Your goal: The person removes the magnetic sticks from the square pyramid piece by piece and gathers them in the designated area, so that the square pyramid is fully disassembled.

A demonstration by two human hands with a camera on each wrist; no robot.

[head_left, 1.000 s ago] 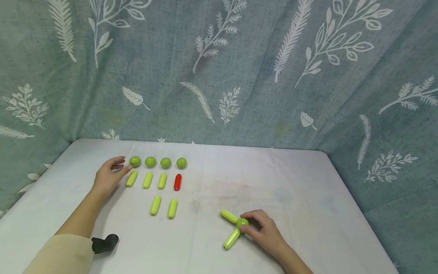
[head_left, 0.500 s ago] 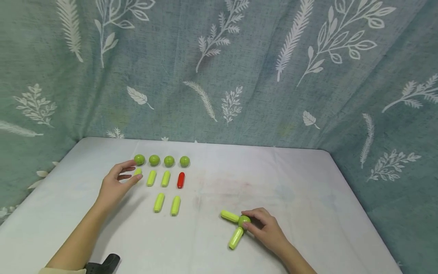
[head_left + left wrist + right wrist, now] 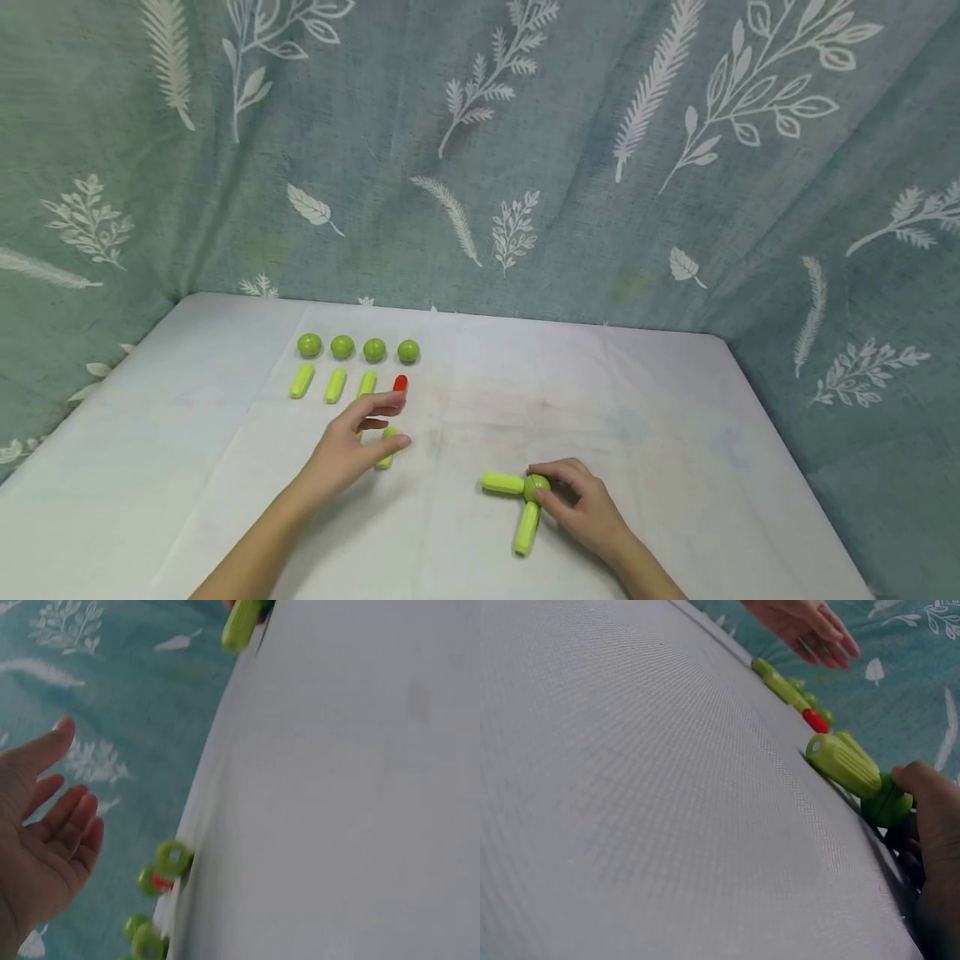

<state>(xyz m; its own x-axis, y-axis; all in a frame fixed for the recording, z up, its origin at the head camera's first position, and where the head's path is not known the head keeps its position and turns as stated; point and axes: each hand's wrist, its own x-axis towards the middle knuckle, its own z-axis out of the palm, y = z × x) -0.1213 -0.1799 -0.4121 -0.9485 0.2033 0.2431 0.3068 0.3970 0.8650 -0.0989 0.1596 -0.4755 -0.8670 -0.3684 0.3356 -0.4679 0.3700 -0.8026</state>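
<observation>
My right hand (image 3: 583, 507) pinches a green ball (image 3: 537, 488) between thumb and fingers near the front of the table. Two yellow-green sticks join the ball: one stick (image 3: 502, 483) points left and the other stick (image 3: 527, 529) points toward me. Grooves show along a stick (image 3: 844, 765) in the right wrist view. My left hand (image 3: 352, 450) hovers with fingers extended and thumb apart, holding nothing. It partly covers a red stick (image 3: 401, 383) and a loose yellow-green stick (image 3: 385, 459). In the left wrist view the left hand (image 3: 45, 840) is also bare.
Several loose green balls (image 3: 342, 347) form a row at the back left of the white-covered table (image 3: 675, 433). Yellow-green sticks (image 3: 302, 381) lie in a row before them. A patterned green cloth (image 3: 480, 167) hangs behind and beside the table.
My left hand has come from the left end of the rows to the right and nearer me, carrying nothing. The held ball and its two sticks have turned counterclockwise in my right hand.
</observation>
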